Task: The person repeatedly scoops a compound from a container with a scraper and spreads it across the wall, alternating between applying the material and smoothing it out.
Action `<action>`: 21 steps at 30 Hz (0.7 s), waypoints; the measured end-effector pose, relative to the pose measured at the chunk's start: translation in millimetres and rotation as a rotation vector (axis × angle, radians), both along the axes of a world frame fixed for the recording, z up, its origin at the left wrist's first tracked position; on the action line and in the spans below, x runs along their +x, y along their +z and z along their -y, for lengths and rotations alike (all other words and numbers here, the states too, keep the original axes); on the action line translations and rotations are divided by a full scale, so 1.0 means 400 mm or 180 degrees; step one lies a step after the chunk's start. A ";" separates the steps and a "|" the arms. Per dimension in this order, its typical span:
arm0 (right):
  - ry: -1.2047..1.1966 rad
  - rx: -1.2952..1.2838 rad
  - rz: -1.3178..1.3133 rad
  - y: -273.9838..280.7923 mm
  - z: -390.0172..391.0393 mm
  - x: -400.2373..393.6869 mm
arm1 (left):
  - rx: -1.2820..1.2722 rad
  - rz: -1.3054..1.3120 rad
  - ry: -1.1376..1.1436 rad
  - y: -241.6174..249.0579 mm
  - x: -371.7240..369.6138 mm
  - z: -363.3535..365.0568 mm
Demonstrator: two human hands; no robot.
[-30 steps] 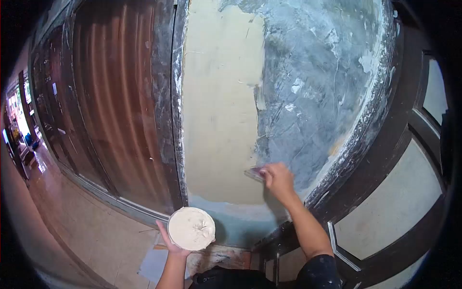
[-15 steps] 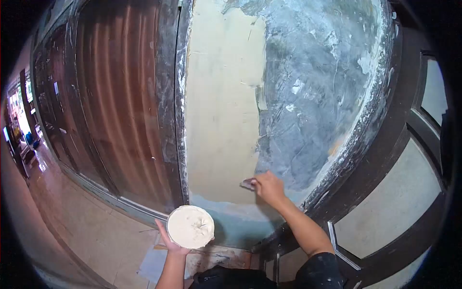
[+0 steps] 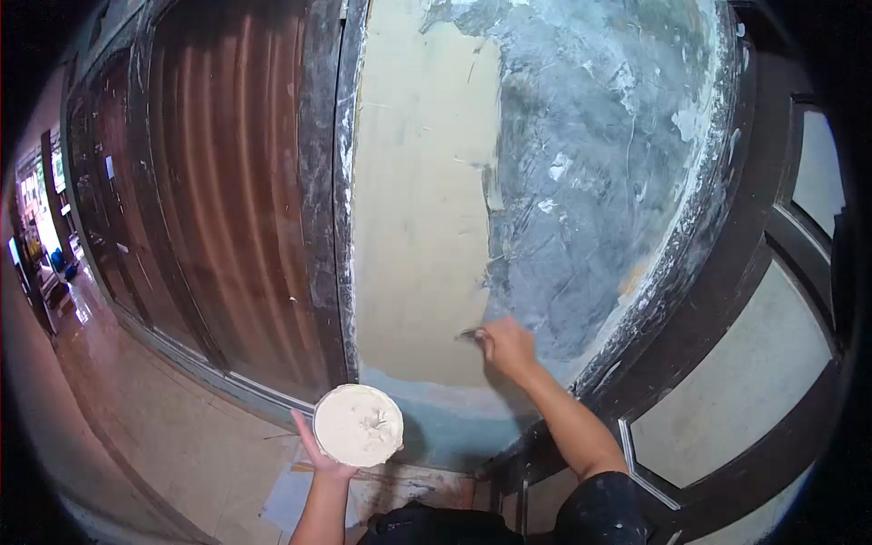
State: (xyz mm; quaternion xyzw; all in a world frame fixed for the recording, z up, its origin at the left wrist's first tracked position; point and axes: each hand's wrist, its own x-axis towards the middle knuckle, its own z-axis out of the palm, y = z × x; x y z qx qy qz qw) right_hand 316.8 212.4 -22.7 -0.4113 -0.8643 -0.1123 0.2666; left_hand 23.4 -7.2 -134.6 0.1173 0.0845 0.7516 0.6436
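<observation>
My left hand [image 3: 320, 454] holds a round tub [image 3: 359, 425] of cream-coloured paste from below, its thumb along the left side. The paste surface is rough near its middle. My right hand [image 3: 507, 350] is closed on a small putty knife [image 3: 470, 334], whose blade is at the lower part of the wall. A smooth cream coat [image 3: 422, 200] covers the left strip of the wall. To its right the wall is mottled grey-blue [image 3: 581, 182], and a pale blue-green band [image 3: 463, 422] runs along the bottom.
Dark-framed glass panels with a brown curtain [image 3: 232, 182] stand on the left. A dark wooden door with pale panels [image 3: 736, 381] is on the right. Paper [image 3: 289, 498] lies on the tiled floor [image 3: 186, 431] beside my left arm.
My right hand and the putty knife have moved slightly up, and the blade's angle differs. The tub in my left hand has barely moved.
</observation>
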 end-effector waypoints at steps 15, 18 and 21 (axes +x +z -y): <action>-0.0352 0.0087 -0.0100 0.142 0.018 0.016 | 0.0047 -0.0286 -0.0033 0.028 0.012 -0.020; -0.0081 0.0834 -0.1480 0.260 0.048 0.027 | -0.0078 -0.0057 -0.0075 0.015 0.016 -0.019; 0.0162 0.0552 -0.0877 0.190 0.055 0.051 | -0.0054 -0.0035 -0.0077 -0.026 0.011 -0.026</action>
